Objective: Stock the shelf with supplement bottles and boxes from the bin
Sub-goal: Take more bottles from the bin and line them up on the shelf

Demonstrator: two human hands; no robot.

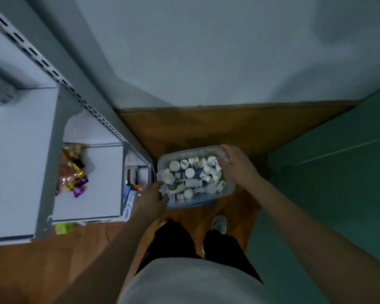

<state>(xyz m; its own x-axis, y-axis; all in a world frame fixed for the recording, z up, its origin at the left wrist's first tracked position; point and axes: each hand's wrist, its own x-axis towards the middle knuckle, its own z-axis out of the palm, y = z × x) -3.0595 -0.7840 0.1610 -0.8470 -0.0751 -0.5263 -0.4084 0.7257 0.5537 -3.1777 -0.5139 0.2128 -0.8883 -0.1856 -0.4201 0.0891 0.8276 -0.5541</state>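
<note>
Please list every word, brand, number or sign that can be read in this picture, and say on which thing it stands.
No text can be read here.
Bottles in the bin: labels show as small dark patches, too blurred to read.
Boxes on the low shelf: blue print, too small to read.
Wrapped packs on the shelf: shiny foil, no legible words.

We looked down: clear plastic bin [228, 189] full of white supplement bottles [190, 172] sat on brown wooden floor [206, 128]. Our left hand [153, 197] gripped near-left rim, right hand [237, 164] far-right rim. Grey metal shelf [92, 178] stood left, holding colourful wrapped packets [75, 178].
</note>
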